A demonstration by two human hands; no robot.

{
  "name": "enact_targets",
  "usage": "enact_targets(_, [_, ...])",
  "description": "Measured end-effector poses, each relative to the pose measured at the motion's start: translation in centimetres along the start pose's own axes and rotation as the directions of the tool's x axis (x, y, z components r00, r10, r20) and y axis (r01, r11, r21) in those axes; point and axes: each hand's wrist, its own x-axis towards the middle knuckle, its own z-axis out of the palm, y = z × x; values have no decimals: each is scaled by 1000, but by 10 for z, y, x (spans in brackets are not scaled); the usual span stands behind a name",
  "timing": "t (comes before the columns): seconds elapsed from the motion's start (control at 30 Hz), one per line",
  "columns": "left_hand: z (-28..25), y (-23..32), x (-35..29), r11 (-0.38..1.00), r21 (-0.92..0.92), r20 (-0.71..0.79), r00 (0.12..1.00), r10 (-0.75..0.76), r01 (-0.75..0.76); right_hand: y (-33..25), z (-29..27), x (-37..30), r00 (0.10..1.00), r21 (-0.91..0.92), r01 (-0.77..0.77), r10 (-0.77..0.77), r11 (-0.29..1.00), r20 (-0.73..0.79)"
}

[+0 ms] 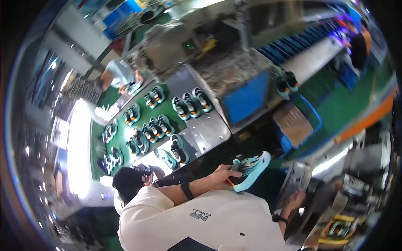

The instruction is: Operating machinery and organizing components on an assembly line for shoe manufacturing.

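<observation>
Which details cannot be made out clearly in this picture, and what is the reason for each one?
All in the head view:
Held shoe: its far side is hidden by its near side.
Right hand: blurred; contact with the grey panel is unclear.
Leftmost shoes: blurred, details too small.
Person at upper right: too small and blurred to show any handwork.

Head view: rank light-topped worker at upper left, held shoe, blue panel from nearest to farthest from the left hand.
1. Held shoe, in the left hand.
2. Blue panel, ahead and right.
3. Light-topped worker, across the table, upper left.
</observation>
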Motion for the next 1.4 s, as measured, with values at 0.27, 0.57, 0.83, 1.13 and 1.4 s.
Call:
enact_targets(0.27, [-146,53,-31,843,-410,-592,805,45,-349,-87,-11,127,982,172,187,-178,967,-67])
enact_targets(0.57, [-426,156,62,747,-288,-867,494,62,-599,-621,-91,315,394,236,909,-894,344,-212])
enact_targets(0.83, [-647,234,168,749,-302,-911,410,-45,-589,-989,9,310,-262,94,960,-964,-265,-42])
enact_targets(1.13, [-710,294,231,947,304,-951,-83,297,-104,-1161,157,276,-381,84,923,-922,-375,66])
enact_targets(1.4, [-731,296,219,927,373,-927,24,374,-41,-1136,182,360,254,300,919,-966,255,43])
